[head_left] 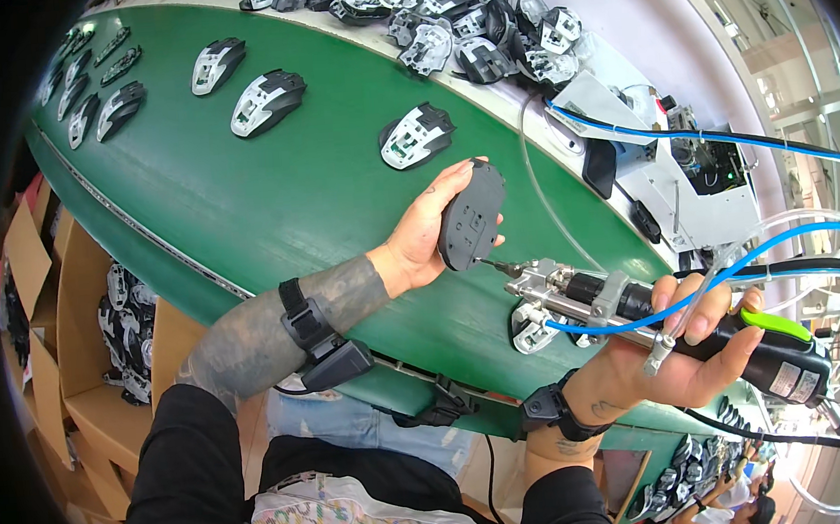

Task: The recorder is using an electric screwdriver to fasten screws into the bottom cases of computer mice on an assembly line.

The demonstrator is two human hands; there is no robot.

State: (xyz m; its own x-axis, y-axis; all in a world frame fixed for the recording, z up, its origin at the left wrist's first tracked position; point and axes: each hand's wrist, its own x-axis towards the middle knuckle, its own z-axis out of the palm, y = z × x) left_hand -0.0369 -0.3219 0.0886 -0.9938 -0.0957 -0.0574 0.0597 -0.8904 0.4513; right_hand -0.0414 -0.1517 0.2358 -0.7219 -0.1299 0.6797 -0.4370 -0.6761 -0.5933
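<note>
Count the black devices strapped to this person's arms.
2: the first device on the left forearm, the second device near the right wrist. Any under the black sleeves would be hidden.

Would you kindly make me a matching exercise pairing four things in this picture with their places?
Things:
1. Dark mouse
2. Powered screwdriver
3. Pile of grey and black shells
4. Open cardboard box

Places:
A. Beyond the far edge of the green worktop
B. In the right hand
C. Lower left, by the worktop's near edge
D. In the left hand

Pairs: 1-D, 2-B, 3-A, 4-C
</note>
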